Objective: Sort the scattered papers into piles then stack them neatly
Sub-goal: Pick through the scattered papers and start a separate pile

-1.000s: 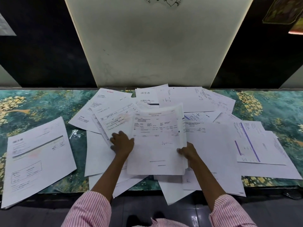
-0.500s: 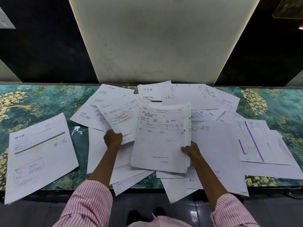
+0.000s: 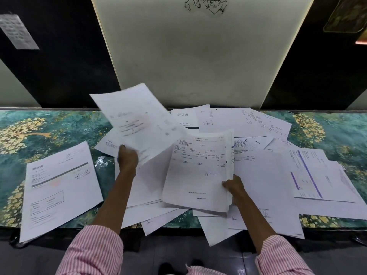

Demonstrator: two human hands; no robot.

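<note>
Raised sheet (image 3: 139, 124), blurred, centre-left of frame: pinched at its lower edge by left hand (image 3: 127, 159). Stack of sheets (image 3: 198, 171), centre: right edge clamped in right hand (image 3: 234, 186). Scattered papers (image 3: 268, 175) around, on patterned table (image 3: 39, 132).

Scattered papers (image 3: 264, 175) cover a green floral-patterned table (image 3: 49, 128).

papers (image 3: 264, 187): thin white matt paper, printed
held sheaf (image 3: 196, 175): same matt paper, slightly curled
desk (image 3: 45, 128): glossy, smooth green-and-gold patterned covering
sleeves (image 3: 93, 253): pink-and-white striped woven cloth
wall panel (image 3: 198, 56): matt, pale, faintly scuffed
</note>
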